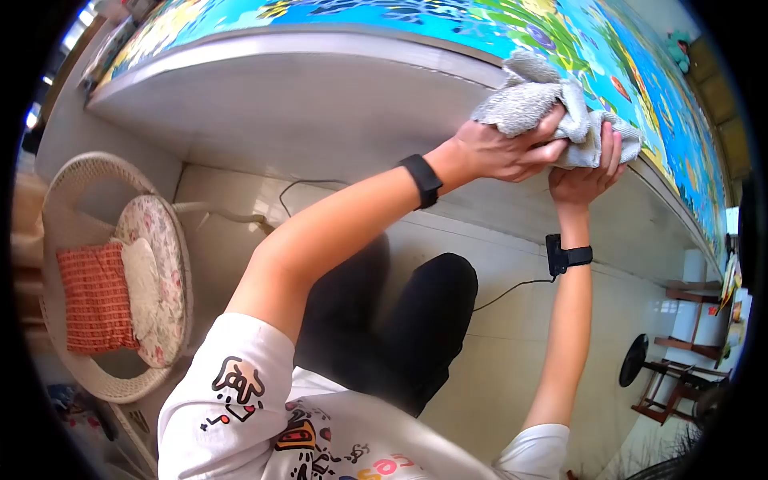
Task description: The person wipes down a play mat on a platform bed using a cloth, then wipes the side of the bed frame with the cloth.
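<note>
A crumpled grey cloth (520, 104) is bunched up between my two hands, over the front edge of a table. My left hand (504, 152) reaches in from the left with its fingers curled round the cloth. Close beside it, my right hand (584, 182) grips the cloth's right-hand part, fingers pointing up. The cloth's upper end lies against the tabletop cover (384, 14), which has a bright blue sea-life print. Folds of the cloth hide some of the fingertips.
Below the top runs the table's pale grey front panel (312, 104). A round wicker chair (72, 180) with an orange cushion (96, 296) stands at the left. Black bands (422, 182) sit on both wrists, and a thin cable hangs near my legs. Dark wooden furniture (668, 392) is at the right.
</note>
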`<act>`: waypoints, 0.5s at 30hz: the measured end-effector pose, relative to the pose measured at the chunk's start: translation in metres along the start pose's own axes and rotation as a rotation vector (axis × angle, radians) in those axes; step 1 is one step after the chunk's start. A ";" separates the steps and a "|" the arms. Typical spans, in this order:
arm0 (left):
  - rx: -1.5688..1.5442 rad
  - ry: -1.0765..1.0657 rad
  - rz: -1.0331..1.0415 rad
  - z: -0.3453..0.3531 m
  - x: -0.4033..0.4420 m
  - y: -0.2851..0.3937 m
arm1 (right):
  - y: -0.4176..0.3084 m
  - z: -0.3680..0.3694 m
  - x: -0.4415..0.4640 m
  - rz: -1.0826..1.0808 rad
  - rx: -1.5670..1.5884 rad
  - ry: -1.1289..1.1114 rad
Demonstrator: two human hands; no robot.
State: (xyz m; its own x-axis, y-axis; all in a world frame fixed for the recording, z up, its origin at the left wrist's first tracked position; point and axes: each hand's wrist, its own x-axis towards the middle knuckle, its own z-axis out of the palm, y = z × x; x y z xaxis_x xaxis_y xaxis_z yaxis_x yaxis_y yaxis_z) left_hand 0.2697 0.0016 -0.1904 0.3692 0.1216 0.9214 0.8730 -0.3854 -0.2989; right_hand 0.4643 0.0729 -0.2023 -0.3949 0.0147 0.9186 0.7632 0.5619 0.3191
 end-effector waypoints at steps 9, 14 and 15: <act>-0.123 -0.006 -0.099 0.003 -0.022 0.012 | -0.033 -0.004 -0.040 0.107 0.069 -0.066; -0.346 -0.669 -0.132 -0.011 -0.153 0.033 | -0.099 -0.014 -0.186 0.167 0.086 -0.393; -0.213 -0.657 0.028 -0.013 -0.193 0.035 | -0.113 -0.017 -0.205 0.215 0.089 -0.497</act>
State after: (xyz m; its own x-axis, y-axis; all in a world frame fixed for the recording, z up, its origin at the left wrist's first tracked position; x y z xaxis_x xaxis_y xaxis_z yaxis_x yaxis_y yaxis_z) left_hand 0.2252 -0.0474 -0.3756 0.5656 0.6122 0.5526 0.8038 -0.5592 -0.2031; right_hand 0.4678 -0.0072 -0.4226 -0.4454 0.5140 0.7331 0.8158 0.5703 0.0959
